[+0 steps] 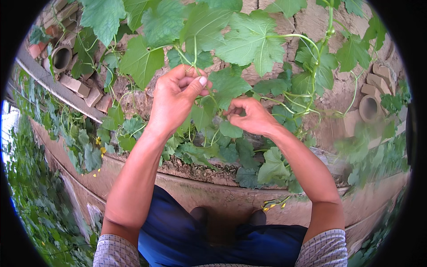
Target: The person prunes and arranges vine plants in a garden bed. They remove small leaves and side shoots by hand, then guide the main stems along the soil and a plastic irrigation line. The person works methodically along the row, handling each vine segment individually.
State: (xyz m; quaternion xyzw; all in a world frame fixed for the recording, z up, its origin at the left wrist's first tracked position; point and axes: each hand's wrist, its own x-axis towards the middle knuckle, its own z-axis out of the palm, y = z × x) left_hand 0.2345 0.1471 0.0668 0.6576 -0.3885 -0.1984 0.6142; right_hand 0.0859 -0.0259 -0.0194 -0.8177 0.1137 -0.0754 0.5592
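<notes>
A green vine stem with broad lobed leaves hangs before me, against an earthen wall. My left hand pinches this stem between thumb and fingers, just under a leaf joint. Lower and to the right, my right hand has its fingers curled at the lower stretch of the same vine. What lies between its fingertips is partly hidden by the hand and a leaf. A lobed leaf spreads between the two hands. Another large pale-veined leaf is above them.
A thicker vine stem with tendrils climbs at the right. Loose bricks and a clay pipe lie at the upper left; another clay pipe is at the right. A concrete ledge crosses before my feet, with small yellow flowers on the ground.
</notes>
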